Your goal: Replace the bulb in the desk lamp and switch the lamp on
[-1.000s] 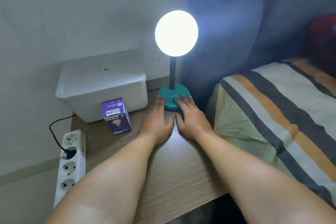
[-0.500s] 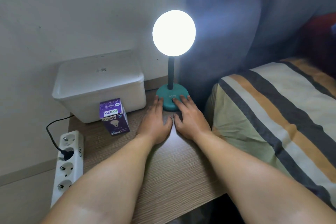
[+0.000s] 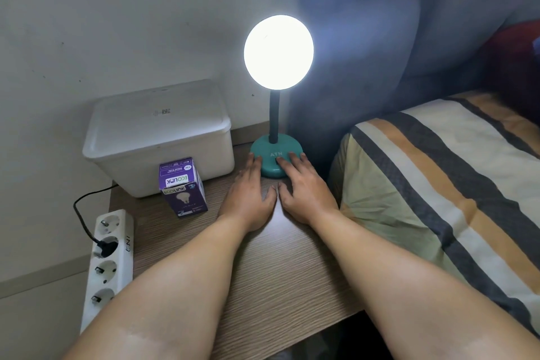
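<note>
The desk lamp [image 3: 276,152] glows. Both hands, left hand [image 3: 248,199] and right hand [image 3: 306,193], lie flat on the worktop [image 3: 277,272], grips spread, fingertips touching its base at 12 o'clock.

The glare of the lit bulb [image 3: 278,52] hides its own surface and the lamp head behind it. The small print on the purple bulb box [image 3: 183,187] is too small to read. The striped bed [image 3: 455,184] is cut by the right edge.
</note>
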